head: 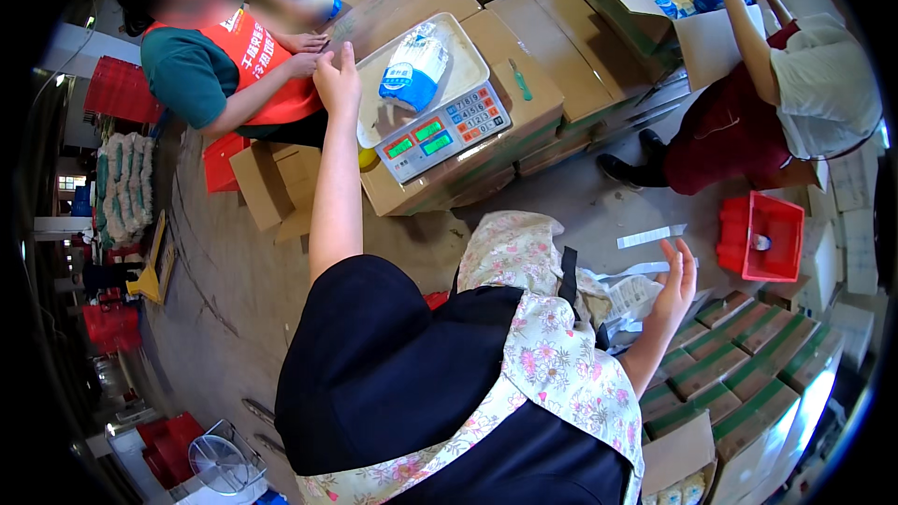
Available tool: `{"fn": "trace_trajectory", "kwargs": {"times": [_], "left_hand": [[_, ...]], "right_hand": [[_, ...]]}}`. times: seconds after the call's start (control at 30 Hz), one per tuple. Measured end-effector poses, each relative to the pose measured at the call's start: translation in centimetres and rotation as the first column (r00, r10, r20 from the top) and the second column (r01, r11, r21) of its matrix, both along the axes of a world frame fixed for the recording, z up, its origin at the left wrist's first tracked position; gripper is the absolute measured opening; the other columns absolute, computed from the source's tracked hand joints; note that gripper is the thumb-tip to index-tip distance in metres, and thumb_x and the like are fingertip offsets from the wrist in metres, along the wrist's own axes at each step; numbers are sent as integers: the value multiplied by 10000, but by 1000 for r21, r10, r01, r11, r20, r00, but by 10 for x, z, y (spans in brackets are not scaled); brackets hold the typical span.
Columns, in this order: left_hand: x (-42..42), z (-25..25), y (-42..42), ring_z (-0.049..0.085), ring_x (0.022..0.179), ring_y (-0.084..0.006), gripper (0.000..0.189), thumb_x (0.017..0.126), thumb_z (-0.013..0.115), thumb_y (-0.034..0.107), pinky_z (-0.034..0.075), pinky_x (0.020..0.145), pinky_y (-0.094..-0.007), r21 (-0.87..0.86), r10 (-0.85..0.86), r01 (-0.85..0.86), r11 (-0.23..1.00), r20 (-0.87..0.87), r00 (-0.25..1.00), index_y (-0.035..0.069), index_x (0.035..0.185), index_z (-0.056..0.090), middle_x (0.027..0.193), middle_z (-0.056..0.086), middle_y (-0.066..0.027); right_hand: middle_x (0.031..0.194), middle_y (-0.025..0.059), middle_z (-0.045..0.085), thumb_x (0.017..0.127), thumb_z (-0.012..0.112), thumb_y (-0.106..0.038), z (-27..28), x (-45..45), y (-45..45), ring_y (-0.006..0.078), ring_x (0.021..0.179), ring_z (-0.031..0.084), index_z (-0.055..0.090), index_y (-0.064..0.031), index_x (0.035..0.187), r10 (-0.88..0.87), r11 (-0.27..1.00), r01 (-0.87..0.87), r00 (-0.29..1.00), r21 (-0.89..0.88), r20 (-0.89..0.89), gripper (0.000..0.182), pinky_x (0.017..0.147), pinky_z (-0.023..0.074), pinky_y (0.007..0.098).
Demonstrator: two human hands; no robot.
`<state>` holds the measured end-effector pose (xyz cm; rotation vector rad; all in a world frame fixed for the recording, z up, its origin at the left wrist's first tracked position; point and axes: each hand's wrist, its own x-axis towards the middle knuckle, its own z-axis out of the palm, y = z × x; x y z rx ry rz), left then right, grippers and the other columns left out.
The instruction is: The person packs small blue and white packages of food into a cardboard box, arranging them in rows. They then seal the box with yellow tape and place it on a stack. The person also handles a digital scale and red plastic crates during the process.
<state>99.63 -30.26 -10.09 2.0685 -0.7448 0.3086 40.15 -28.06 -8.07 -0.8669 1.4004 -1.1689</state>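
A digital scale (442, 137) with lit green displays stands on cardboard boxes. On its pale tray (459, 56) lies a bag of white enoki-like mushrooms (415, 70) in blue and white plastic. My left hand (339, 77) is raised just left of the tray, fingers apart, near a co-worker's hands, holding nothing visible. My right hand (677, 280) is out to the right, palm up with fingers spread, beside strips of white labels (631, 298). A green-handled cutter (520, 80) rests on the cardboard to the right of the scale.
A co-worker in a red apron (259, 63) stands at the upper left. Another person (744, 105) reaches into a box of bagged goods at the upper right. An opened carton (273, 182), a red crate (789, 235) and stacked taped boxes (736, 358) are around me.
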Motion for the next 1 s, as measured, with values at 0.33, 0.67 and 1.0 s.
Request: {"fn": "trace_trajectory", "kwargs": {"times": [0.33,0.67,1.0], "left_hand": [[-10,7,-30,598,1031,-375,595,860,607,473,469,871,-429,-57,-34,33,998,-9,999,-79,1081,597,1049,628,-277],[-80,12,-72,579,1108,-316,1177,520,847,510,508,871,-422,873,-61,125,471,-109,992,47,1437,272,1256,526,-202],[-215,5,-118,494,1201,-342,1065,511,869,207,389,1036,-393,96,-819,912,399,-410,402,-44,1391,323,1289,498,-226]], "right_hand": [[1077,73,665,976,501,-154,4,-13,-6,-19,511,275,573,-24,1184,-67,998,66,996,-9,-52,256,453,229,141],[1035,31,668,955,526,-153,6,-7,12,-12,544,305,598,-38,1146,-129,991,131,981,8,-148,234,488,246,147],[1017,72,664,887,620,-113,-20,-8,19,149,958,623,600,6,1137,-109,993,97,975,-73,-192,278,812,488,269]]}}
